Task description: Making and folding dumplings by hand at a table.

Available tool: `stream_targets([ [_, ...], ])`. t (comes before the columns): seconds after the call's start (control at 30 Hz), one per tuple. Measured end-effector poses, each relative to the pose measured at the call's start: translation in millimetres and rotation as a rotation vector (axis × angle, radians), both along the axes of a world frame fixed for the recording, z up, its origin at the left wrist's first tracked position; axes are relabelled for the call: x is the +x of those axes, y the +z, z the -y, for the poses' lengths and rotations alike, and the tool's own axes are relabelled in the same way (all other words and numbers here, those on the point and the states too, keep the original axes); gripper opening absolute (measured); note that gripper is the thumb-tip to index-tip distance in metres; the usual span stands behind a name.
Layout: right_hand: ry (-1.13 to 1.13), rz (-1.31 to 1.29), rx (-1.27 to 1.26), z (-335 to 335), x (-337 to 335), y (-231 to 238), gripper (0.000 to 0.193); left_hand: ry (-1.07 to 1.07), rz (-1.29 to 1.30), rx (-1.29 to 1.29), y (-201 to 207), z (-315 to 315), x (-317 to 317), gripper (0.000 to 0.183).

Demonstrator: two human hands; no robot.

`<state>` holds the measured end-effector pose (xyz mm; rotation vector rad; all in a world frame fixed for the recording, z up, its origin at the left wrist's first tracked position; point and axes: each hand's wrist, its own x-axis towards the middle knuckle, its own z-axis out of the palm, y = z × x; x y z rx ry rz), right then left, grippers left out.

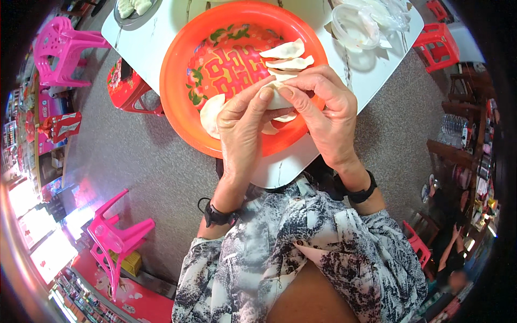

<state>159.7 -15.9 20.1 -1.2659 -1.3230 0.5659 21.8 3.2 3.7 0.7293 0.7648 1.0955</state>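
Between both hands, above a red-orange basin (pixel 171 81), is a whitish dumpling (pixel 278 100). My left hand (pixel 241 119) pinches its left side with thumb and fingers. My right hand (pixel 329 113) pinches the edge from the right, the two thumbs close together. Several finished, crescent-shaped dumplings (pixel 285 50) lie in a row at the basin's right side, partly hidden by my fingers. Round, flat pale dough wrappers (pixel 211 116) rest at the basin's near left, beside my left hand. More pale dough shows beneath my hands, mostly covered.
The basin stands on a white marbled table (pixel 134 40). A clear plastic tub (pixel 353 27) and plastic bags (pixel 385 13) sit at the far right, a plate of dumplings (pixel 134 9) at the far left. Pink chairs (pixel 60 51) and a red stool (pixel 119 89) stand left; another person (pixel 451 255) is lower right.
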Motion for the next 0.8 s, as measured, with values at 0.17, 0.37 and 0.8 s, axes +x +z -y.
stream_targets([
  [0.17, 0.096, -0.13, -0.117, 1, 1, 5, 0.018, -0.039, 0.043, -0.018, 1, -3, -7, 0.029],
  [0.37, 0.126, -0.132, -0.124, 6, 8, -3, 0.03, 0.019, 0.141, -0.054, 7, -8, -6, 0.033],
  [0.8, 0.087, -0.248, -0.082, 7, 2, -6, 0.015, -0.008, -0.129, 0.028, 11, -2, -6, 0.024],
])
